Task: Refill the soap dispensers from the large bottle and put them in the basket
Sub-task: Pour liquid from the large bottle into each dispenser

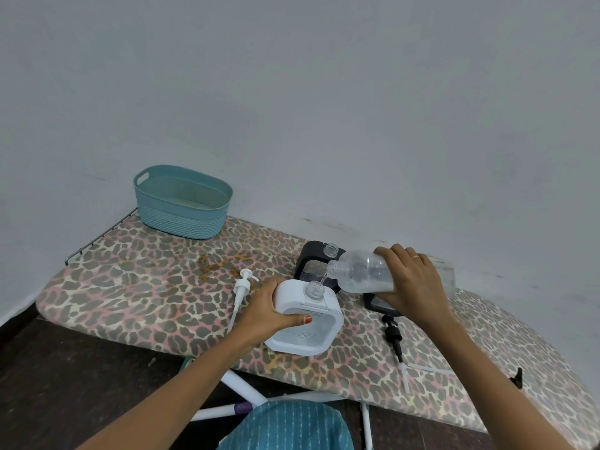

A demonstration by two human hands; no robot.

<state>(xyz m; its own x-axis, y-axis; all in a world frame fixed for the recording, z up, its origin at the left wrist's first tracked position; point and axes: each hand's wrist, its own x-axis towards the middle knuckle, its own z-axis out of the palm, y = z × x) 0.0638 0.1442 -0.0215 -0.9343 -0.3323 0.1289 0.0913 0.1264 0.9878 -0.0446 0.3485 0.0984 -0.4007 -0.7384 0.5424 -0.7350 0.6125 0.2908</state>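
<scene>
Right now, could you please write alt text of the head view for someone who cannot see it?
The right hand pours from a clear bottle into the open neck of a white dispenser gripped by the left hand on a leopard-print board. A black dispenser, white pump, black pump and teal basket also sit there.

Home room, leopard-print ironing board (136, 287), plain painted wall (324, 108), dark floor (81, 384)

You have open ironing board (136, 287) between the white dispenser (290, 293) and the far-left basket (181, 219); only the white pump (242, 287) lies in that path, just beside the dispenser. On your right, the black dispenser (308, 254), tilted large bottle (363, 271) and black pump (393, 336) crowd the strip by the wall (324, 108).
</scene>
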